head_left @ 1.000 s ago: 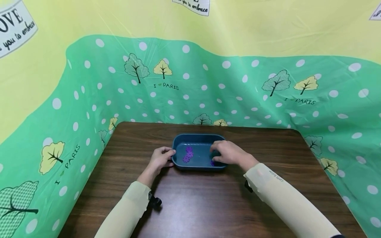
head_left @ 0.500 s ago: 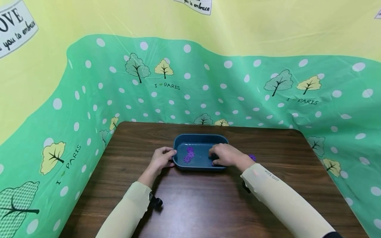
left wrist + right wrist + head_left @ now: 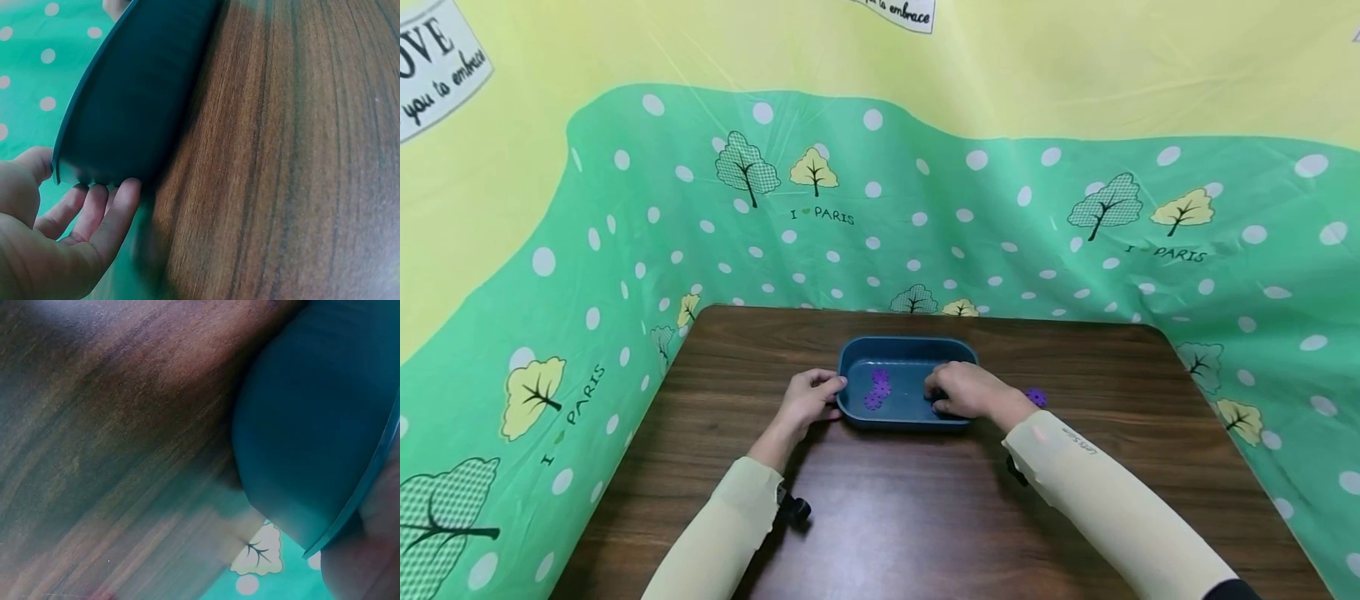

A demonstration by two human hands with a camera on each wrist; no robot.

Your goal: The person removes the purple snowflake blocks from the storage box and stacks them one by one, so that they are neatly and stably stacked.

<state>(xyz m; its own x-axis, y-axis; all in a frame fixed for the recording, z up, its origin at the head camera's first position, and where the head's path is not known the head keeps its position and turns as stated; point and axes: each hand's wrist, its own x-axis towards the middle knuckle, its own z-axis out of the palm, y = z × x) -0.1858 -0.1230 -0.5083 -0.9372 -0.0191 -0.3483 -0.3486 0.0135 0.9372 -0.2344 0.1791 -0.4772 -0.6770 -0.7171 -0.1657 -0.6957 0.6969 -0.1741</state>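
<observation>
Bin, blue, oblong, one (image 3: pixel 895 350): sitting upright on the worktop (image 3: pixel 880 517), toward its far edge.

Purple pieces, small, toothed, one cluster (image 3: pixel 877 389): lying close together on the left part of the bin's floor.

Single purple piece, toothed (image 3: pixel 1036 397): lying outside the bin, to its right, on the worktop, near the right wrist.

Left hand (image 3: pixel 807 398): gripping the bin's left end, thumb touching the rim, fingers (image 3: pixel 119 215) pressing against the outer wall.

Right hand (image 3: pixel 966 390): reaching over the bin's right end, fingers bending down inside; their tips are hiding from clear view, so cannot tell whether they are grasping anything.

Sleeves, pale, two (image 3: pixel 1097 500): covering the forearms.

Cloth, green and yellow, printed with trees and dots (image 3: pixel 850 258): hanging behind the worktop.
</observation>
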